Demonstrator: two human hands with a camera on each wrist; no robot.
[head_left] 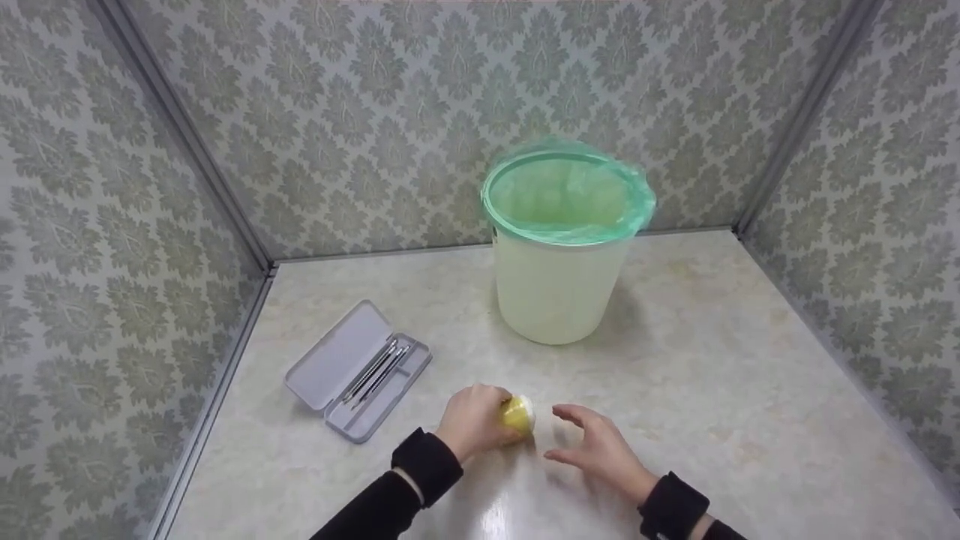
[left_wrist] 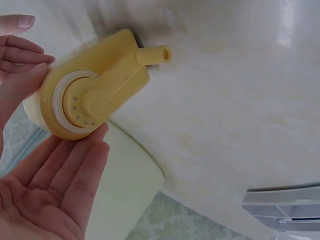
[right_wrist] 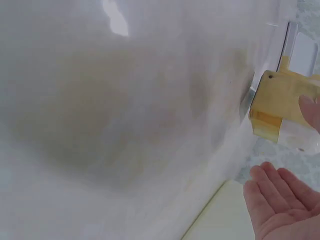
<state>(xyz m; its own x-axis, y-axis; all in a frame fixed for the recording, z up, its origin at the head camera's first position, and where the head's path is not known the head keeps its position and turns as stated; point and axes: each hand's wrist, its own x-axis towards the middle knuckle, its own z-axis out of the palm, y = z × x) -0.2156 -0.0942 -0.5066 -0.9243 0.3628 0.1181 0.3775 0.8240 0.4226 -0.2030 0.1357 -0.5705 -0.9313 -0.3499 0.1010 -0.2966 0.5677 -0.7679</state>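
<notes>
My left hand grips a yellow-and-white hand-crank pencil sharpener low over the near middle of the table. In the left wrist view the sharpener shows its crank arm, small knob and a round dial with small marks, held between thumb and fingers. To its right is my right hand, with thumb and fingers spread apart and nothing between them. The right wrist view shows the sharpener's other side, and the right hand with its palm bare.
An opened grey case with several slim pencil-like pieces lies left of the hands. Behind them stands a pale bin lined with a green plastic bag. Patterned walls border the table at the back and sides.
</notes>
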